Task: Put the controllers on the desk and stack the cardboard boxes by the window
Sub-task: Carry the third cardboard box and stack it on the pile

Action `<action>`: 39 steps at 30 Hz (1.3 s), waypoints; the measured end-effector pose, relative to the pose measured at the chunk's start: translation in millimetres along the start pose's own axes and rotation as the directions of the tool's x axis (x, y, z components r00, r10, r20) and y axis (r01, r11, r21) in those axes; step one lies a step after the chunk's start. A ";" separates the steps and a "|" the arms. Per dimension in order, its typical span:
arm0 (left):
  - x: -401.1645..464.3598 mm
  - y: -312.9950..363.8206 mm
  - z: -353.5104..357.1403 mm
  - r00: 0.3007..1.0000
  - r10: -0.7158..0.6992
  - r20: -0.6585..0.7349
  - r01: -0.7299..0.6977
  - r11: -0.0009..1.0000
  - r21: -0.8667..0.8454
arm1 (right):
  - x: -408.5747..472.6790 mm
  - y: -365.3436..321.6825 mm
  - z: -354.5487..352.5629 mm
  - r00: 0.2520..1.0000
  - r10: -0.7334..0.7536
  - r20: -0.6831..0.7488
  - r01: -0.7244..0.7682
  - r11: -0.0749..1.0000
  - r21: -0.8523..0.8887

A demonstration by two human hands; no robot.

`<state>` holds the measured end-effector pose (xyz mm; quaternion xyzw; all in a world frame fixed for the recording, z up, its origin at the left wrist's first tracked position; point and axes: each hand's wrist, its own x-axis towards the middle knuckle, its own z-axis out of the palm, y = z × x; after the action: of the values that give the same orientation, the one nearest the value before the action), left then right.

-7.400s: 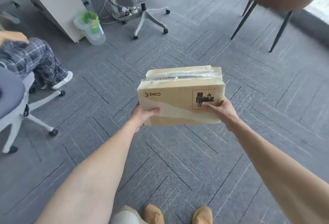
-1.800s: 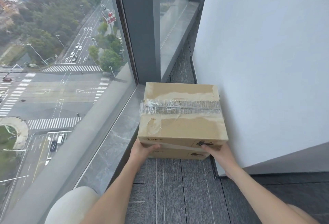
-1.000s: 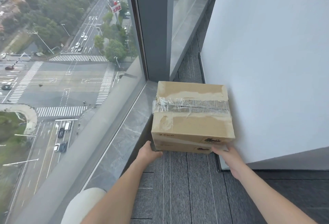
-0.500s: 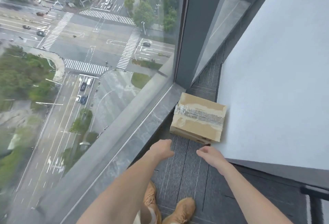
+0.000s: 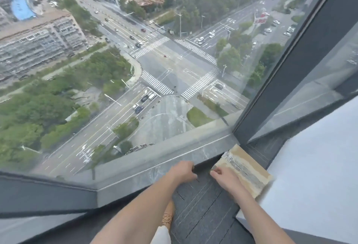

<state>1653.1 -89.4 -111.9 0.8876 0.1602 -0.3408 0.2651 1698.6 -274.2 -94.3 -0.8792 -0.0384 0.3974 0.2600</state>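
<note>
A brown cardboard box (image 5: 244,168) with torn tape across its top sits on the grey carpet in the corner between the window sill and the white wall. My right hand (image 5: 224,179) hovers just in front of the box's near edge, fingers loosely curled, holding nothing. My left hand (image 5: 183,171) is to the left of it, next to the sill edge, fingers curled in and empty. No controllers are in view. Only the top box of the stack shows.
A grey marble window sill (image 5: 155,170) runs along a floor-to-ceiling window (image 5: 135,69) with a dark frame post (image 5: 286,69). A white wall (image 5: 313,176) closes the right side. My tan shoe (image 5: 167,217) stands on the grey carpet (image 5: 203,210).
Both hands let go of the box, left on the floor stack in the corner, and pulled back. My view rose and swung left toward the window.
</note>
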 end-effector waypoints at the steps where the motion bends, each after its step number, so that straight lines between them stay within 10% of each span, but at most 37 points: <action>1: -20.4 -12.5 0.6 0.998 -0.046 -0.048 0.044 0.998 -0.046 | -3.3 -11.2 7.5 0.999 -0.045 0.025 0.046 0.997 -0.057; 10: -247.8 -178.0 72.4 0.851 -0.508 -0.135 0.417 0.809 -0.414 | -86.6 -140.6 170.6 0.835 -0.338 0.434 0.517 0.752 -0.409; 18: -472.4 -311.8 232.4 0.527 -0.850 0.018 0.527 0.310 -0.792 | -263.1 -214.2 401.5 0.473 -0.361 0.804 0.879 0.247 -0.407; 26: -695.6 -404.2 430.6 0.209 -0.945 0.253 0.362 -0.165 -0.917 | -496.9 -193.5 640.2 0.225 -0.118 0.967 0.955 -0.169 -0.243; 39: -996.3 -488.3 656.8 -0.025 -0.888 0.459 -0.009 -0.459 -0.889 | -813.5 -116.2 934.2 0.048 0.144 0.988 0.891 -0.452 0.022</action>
<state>370.7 -179.0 -12.9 0.1915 0.9022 0.1445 0.3583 489.1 1.6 1.8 -0.2789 -0.8652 0.3167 -0.2709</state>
